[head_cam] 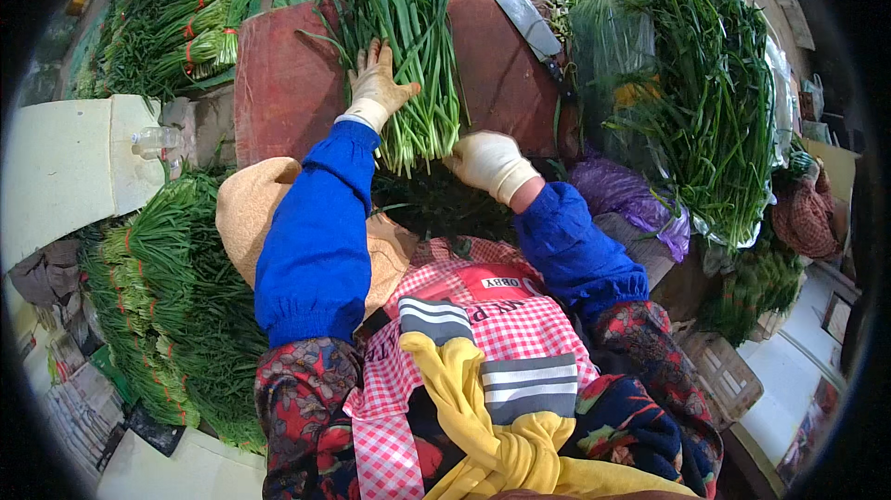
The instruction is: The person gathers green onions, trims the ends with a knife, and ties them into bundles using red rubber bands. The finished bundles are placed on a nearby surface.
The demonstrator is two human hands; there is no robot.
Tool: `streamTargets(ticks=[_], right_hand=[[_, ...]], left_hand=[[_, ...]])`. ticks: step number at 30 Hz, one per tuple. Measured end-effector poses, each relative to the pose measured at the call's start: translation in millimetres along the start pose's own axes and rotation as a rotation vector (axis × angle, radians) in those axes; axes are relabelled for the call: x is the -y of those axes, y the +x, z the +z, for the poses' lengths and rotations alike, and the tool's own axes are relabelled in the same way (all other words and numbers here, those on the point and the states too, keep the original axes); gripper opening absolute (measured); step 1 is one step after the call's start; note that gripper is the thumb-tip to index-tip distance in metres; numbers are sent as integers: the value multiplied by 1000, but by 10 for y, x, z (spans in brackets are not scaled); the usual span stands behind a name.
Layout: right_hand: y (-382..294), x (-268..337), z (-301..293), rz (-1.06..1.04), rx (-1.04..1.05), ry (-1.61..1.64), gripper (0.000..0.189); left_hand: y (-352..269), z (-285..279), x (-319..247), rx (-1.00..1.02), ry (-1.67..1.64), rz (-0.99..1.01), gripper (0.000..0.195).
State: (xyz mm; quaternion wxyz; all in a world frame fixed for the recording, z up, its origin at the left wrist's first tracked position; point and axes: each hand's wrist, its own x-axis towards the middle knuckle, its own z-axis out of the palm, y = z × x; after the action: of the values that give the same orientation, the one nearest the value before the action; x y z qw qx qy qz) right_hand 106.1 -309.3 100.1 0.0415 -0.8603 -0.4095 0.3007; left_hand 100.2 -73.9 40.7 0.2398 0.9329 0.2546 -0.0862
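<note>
A loose bunch of garlic chives (418, 68) lies across a worn red-brown board (285, 82), its pale stem ends towards me. My left hand (376, 82), in a stained cream glove, rests flat on the bunch's left side with fingers spread. At the lower right corner of the stems is my right hand (493, 160), also gloved, with its fingers curled in against the stem ends. Whether it pinches a stalk cannot be made out. A cleaver (527, 21) with a dark handle lies on the board's right side, apart from both hands.
Chive bundles tied with red bands lie at the upper left (202, 12) and lower left (139, 270). Loose greens (710, 96) fill a clear plastic bag on the right, beside a purple bag (626, 200). A plastic bottle (156, 139) lies by a pale panel (62, 159).
</note>
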Motion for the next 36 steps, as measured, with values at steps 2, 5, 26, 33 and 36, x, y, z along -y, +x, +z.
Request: streamTargets(ticks=[2, 5, 26, 33, 36], right_hand=[[108, -59, -144, 75, -305, 218, 27], [157, 29, -103, -59, -450, 466, 21], [-39, 455, 847, -385, 412, -113, 33], [141, 399, 234, -520, 487, 269, 40], [138, 96, -113, -258, 437, 470, 40]], left_hand=[[3, -29, 10, 6, -77, -27, 115], [-54, -44, -31, -103, -67, -39, 116], [-174, 232, -200, -255, 180, 61, 113], [-186, -12, -19, -667, -58, 6, 101], [-241, 0, 149, -632, -130, -261, 102]])
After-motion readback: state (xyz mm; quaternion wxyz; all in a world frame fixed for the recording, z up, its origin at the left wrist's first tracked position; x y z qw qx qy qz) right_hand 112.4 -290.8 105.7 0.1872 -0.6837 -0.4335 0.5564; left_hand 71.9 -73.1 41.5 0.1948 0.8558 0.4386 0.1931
